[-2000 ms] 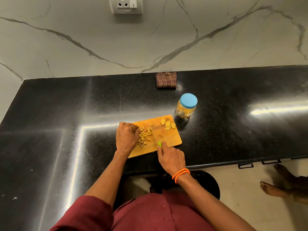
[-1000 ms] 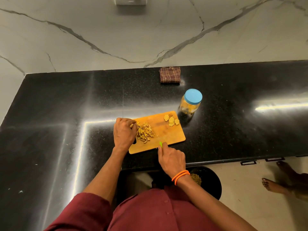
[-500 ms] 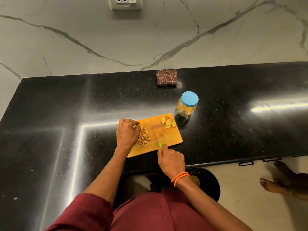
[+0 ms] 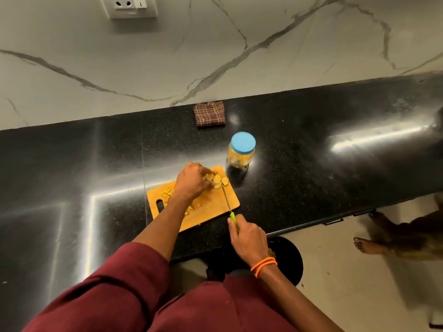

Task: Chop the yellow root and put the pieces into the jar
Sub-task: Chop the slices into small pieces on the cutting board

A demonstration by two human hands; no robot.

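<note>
Fingers of left hand (image 4: 191, 179): moved off the chopped heap (image 4: 167, 193) at the board's (image 4: 211, 207) handle end, now curled onto the slices (image 4: 217, 179) at the far corner. Right hand (image 4: 247, 238): grips knife (image 4: 227, 202), tip at slices. Jar (image 4: 241, 149): lidded, just beyond board on desk (image 4: 311, 176). Likely next: chopping these slices; nothing jarred yet

Wall: white marble wall (image 4: 239, 56) with grey veins.
Socket: white socket plate (image 4: 130, 6) at the top edge of the wall.
Counter: black polished countertop (image 4: 311, 144), with bright streaks of reflected light.
Cloth: folded checked cloth (image 4: 209, 114) against the wall.
Floor: pale floor (image 4: 347, 283) at lower right.
</note>
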